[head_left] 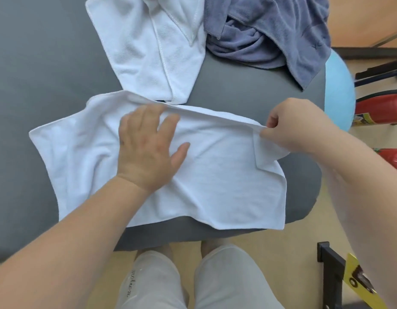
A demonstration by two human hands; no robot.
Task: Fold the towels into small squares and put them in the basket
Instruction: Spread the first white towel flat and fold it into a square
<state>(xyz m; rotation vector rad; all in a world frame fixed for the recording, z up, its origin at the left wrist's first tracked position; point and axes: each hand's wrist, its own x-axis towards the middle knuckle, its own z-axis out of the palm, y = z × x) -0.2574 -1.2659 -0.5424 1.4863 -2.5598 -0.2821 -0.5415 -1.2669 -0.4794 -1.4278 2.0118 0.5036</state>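
A white towel (215, 175) is spread over the near edge of the grey worktop (37, 85), its near hem reaching the rounded rim. The left hand (148, 148) is laid flat on the towel's left half, palm down and fingers spread, with nothing gripped. The right hand (297, 126) is closed in a pinch on the towel's far right corner, and the far edge is drawn taut into a raised ridge running from that pinch towards the left fingertips. Beyond this towel, a second white towel (153, 52) lies loosely, just touching its far edge. A crumpled blue-grey towel (271, 34) is heaped to the right of that one, partly hanging over the worktop's side.
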